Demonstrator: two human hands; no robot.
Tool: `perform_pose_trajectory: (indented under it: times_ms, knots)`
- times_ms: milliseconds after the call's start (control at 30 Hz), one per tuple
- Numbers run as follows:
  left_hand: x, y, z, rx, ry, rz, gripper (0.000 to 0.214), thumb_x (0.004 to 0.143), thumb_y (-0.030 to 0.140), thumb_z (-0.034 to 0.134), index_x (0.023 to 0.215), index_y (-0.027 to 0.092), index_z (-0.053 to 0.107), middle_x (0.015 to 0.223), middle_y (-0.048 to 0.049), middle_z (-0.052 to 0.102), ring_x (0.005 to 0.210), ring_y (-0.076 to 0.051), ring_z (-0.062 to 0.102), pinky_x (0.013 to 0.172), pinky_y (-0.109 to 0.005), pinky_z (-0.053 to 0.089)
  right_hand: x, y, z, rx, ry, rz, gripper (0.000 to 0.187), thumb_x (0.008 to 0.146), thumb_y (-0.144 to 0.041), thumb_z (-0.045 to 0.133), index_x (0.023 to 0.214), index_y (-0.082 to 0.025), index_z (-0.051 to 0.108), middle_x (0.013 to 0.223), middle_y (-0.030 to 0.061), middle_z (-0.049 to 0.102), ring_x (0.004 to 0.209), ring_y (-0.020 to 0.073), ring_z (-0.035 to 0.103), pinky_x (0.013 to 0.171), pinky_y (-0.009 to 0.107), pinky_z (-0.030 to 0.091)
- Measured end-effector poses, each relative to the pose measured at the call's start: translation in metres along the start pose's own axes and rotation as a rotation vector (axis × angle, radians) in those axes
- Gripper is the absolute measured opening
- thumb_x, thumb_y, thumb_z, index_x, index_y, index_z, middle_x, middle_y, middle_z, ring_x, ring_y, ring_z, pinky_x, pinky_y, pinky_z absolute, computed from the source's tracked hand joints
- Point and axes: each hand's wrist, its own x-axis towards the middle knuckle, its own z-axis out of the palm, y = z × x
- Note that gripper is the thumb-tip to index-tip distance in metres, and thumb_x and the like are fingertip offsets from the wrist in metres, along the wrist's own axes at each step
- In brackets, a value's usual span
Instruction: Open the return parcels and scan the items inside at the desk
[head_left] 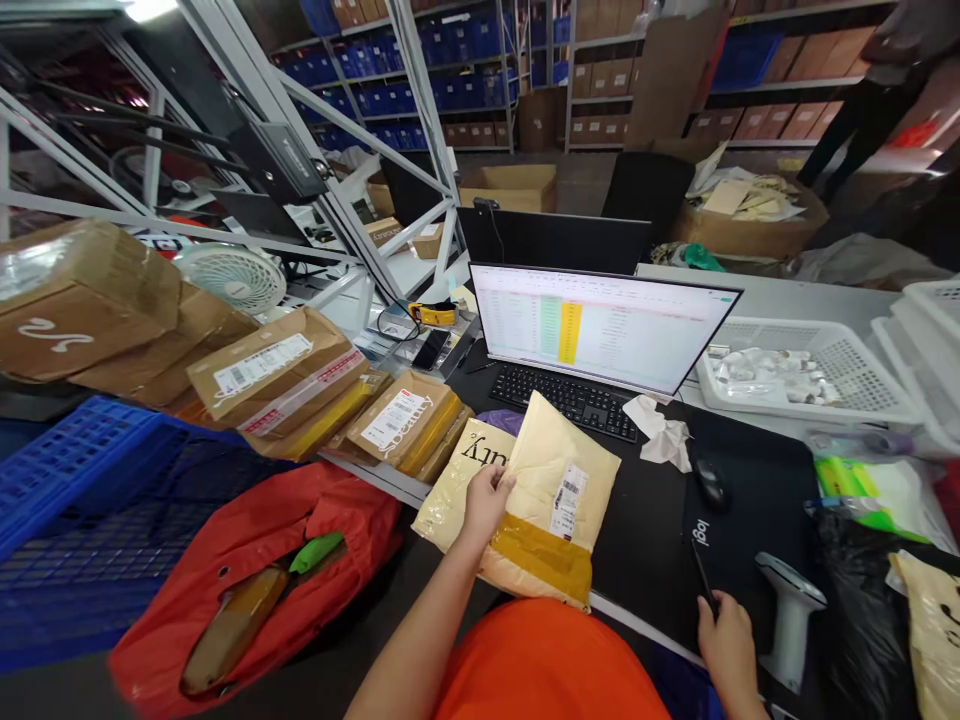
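Observation:
My left hand (pixel 486 500) grips the left edge of a cream padded envelope (pixel 551 500) with a white barcode label and a band of yellow tape. It lies on the black desk over a second cream envelope (pixel 459 470) with black lettering. My right hand (pixel 724 635) is at the desk's near edge, fingers closed on a thin dark pen-like object (pixel 703 575). A white handheld scanner (pixel 791 610) stands just right of that hand.
A monitor (pixel 604 325) with a spreadsheet and a black keyboard (pixel 570 398) sit behind the envelopes. Crumpled tissue (pixel 664 430) and a mouse (pixel 711 483) lie to the right. Taped cardboard parcels (pixel 277 375) pile up left, above a blue crate (pixel 75 470) and red bag (pixel 270 560). White baskets (pixel 814 370) stand right.

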Motion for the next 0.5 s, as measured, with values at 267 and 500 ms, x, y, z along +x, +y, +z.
perform_pose_trajectory:
  times_ms: [267, 500]
  knots:
    - [-0.016, 0.085, -0.035, -0.012, -0.417, 0.211, 0.021, 0.073, 0.037, 0.071, 0.072, 0.016, 0.069, 0.071, -0.0014, 0.066, 0.07, -0.017, 0.058, 0.066, -0.025, 0.044, -0.003, -0.106, -0.07, 0.434, 0.081, 0.107, 0.039, 0.084, -0.056, 0.05, 0.1, -0.02, 0.052, 0.075, 0.0042, 0.064, 0.071, 0.0245, 0.064, 0.076, 0.04, 0.048]
    - [-0.025, 0.136, -0.039, 0.244, -0.79, 0.43, 0.027, 0.09, 0.038, 0.057, 0.088, 0.02, 0.078, 0.09, -0.0078, 0.074, 0.091, -0.024, 0.064, 0.087, -0.033, 0.047, -0.019, -0.175, -0.125, 0.756, 0.26, -0.069, 0.034, 0.087, -0.049, 0.06, 0.104, -0.02, 0.054, 0.076, -0.0036, 0.05, 0.061, 0.0115, 0.046, 0.058, 0.026, 0.038]
